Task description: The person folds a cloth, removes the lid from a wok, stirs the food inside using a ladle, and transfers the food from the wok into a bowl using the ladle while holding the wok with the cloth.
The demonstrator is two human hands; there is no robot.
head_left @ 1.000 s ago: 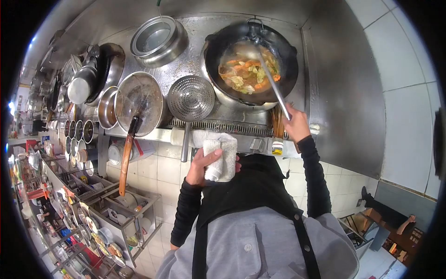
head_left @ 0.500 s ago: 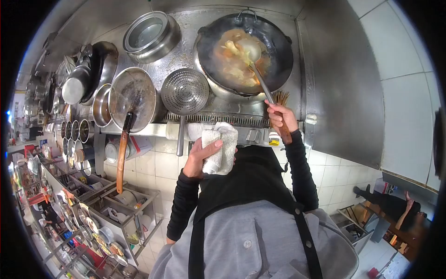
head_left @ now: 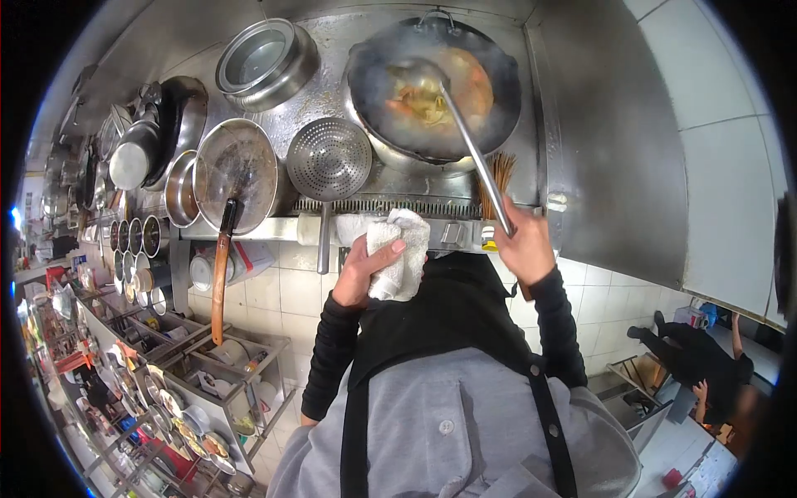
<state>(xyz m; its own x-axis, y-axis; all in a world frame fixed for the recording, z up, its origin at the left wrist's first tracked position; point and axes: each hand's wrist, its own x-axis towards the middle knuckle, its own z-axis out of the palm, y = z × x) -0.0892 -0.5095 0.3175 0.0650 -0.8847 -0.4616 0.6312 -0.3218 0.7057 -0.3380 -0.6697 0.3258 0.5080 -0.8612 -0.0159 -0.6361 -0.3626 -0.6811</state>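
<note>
My right hand (head_left: 528,242) is closed round the handle of a long metal ladle (head_left: 469,137). The ladle's bowl dips into the steaming food (head_left: 465,87) in a black wok (head_left: 382,50) on the stove; orange and pale pieces show through the steam. Folded white cloth (head_left: 398,256) is in my left hand (head_left: 362,270), the thumb lying over it, near the stove's front edge.
Left of the wok lie a perforated strainer (head_left: 330,159), a wooden-handled pan (head_left: 237,170) and a metal pot (head_left: 266,62). A bamboo brush (head_left: 498,178) stands by the front edge. Another person (head_left: 706,353) is at the lower right.
The ladle has swept through the food and its bowl now sits further left than half a second ago. My right hand has moved slightly right and down. More steam covers the wok.
</note>
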